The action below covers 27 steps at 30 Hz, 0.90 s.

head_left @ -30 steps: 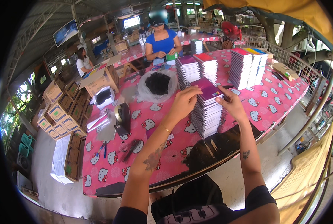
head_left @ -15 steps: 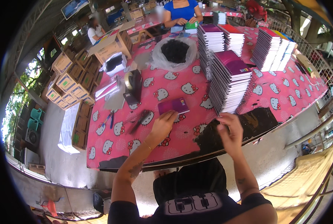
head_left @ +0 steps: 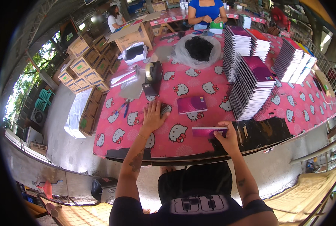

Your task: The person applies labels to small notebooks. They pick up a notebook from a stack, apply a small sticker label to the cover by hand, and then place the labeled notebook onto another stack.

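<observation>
My right hand (head_left: 228,138) grips a thin purple notebook (head_left: 205,131) at its right end, thumb on top, over the table's front part. Farther in, another purple notebook (head_left: 191,104) lies flat on the pink patterned tablecloth (head_left: 156,141). My left hand (head_left: 153,117) rests palm down with fingers spread, partly over a dark bundle, perhaps black binding coils (head_left: 165,109). Most of that bundle is hidden under the fingers. Right of the flat notebook stands a tall stack of purple spiral notebooks (head_left: 250,90).
Behind are a tape dispenser (head_left: 152,79), a plastic bag of black material (head_left: 200,49) and an open carton (head_left: 136,37). More notebook stacks (head_left: 293,62) stand right. A blue pen (head_left: 126,109) lies left. Across the table, a person in blue (head_left: 207,13) handles a green notebook (head_left: 216,25).
The view has shifted, so the table sits farther right. My left hand left the flat notebook and moved left onto the dark bundle. My right hand, empty before, now holds a purple notebook.
</observation>
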Tool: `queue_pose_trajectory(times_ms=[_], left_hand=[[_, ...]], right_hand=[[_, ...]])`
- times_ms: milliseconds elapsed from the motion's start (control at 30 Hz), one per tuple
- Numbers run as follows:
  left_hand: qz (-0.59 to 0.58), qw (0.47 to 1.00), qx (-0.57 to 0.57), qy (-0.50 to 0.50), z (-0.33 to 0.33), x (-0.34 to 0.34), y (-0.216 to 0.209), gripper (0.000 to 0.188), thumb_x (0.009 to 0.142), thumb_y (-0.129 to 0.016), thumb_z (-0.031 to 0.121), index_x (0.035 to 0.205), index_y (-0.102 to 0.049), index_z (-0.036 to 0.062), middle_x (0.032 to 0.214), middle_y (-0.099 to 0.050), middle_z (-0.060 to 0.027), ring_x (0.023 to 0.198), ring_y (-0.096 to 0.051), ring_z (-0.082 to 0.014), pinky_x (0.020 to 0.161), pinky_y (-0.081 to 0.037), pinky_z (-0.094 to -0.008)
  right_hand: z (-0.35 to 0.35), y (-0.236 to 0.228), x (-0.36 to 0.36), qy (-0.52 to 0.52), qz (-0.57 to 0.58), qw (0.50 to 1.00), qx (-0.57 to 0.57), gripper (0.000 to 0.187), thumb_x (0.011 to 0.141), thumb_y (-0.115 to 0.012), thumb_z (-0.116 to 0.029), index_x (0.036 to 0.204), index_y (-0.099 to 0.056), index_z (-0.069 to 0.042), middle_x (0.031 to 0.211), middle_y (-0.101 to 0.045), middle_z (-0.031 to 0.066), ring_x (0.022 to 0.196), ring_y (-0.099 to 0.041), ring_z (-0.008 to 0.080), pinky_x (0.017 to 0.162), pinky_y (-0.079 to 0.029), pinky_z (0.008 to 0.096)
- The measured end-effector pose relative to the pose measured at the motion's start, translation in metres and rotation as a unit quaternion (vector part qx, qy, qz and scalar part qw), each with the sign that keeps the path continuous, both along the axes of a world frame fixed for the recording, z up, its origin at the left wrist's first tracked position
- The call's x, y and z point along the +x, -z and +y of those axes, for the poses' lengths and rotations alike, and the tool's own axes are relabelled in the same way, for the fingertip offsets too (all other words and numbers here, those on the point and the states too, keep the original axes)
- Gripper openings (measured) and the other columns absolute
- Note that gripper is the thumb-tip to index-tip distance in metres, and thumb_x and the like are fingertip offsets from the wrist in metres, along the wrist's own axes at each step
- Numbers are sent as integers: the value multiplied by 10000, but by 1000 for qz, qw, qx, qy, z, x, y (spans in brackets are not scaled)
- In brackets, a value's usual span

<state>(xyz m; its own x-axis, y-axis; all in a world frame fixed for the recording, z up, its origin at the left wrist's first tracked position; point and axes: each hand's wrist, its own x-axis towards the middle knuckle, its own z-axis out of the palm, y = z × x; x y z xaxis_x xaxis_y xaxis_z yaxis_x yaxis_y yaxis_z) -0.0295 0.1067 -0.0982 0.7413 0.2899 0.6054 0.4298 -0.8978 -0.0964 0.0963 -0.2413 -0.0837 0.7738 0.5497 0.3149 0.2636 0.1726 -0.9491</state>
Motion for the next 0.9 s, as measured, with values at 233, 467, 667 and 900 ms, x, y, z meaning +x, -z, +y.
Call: queue_pose_trajectory(times_ms=[233, 467, 667, 900], left_hand=[[-16, 981, -186, -45, 27, 25, -12, 296, 961, -602, 263, 1124, -643, 19, 1055, -666, -160, 1002, -620, -368, 811, -528, -502], [-12, 996, -71, -44, 19, 12, -14, 194, 936, -630, 183, 1044, -647, 23, 938, -676, -191, 913, -647, -370, 747, -545, -486], [-86, 988, -127, -8, 0, 5, -26, 92, 928, -614, 95, 976, -598, 19, 935, -668, -201, 871, -642, -406, 744, -533, -496], [-104, 875, -453, 134, -98, -25, -60, 203, 1019, -542, 124, 1183, -540, 5, 1103, -650, -213, 918, -664, -318, 757, -524, -419]], right_hand=[[19, 7, -8, -48, 103, 993, 32, 335, 849, -725, 24, 1118, -534, -39, 886, -598, 18, 769, -591, 74, 685, -507, 235], [14, 0, -6, -90, 110, 990, -11, 257, 870, -715, 28, 1094, -595, -9, 919, -655, 24, 803, -613, 75, 685, -513, 230], [14, -7, -10, -108, 89, 989, -51, 252, 894, -714, -35, 1143, -690, -8, 867, -665, 6, 729, -580, 54, 643, -484, 217], [17, 0, -7, -107, 77, 990, -55, 268, 901, -707, -51, 1166, -695, -18, 860, -660, -6, 703, -537, 38, 612, -447, 213]])
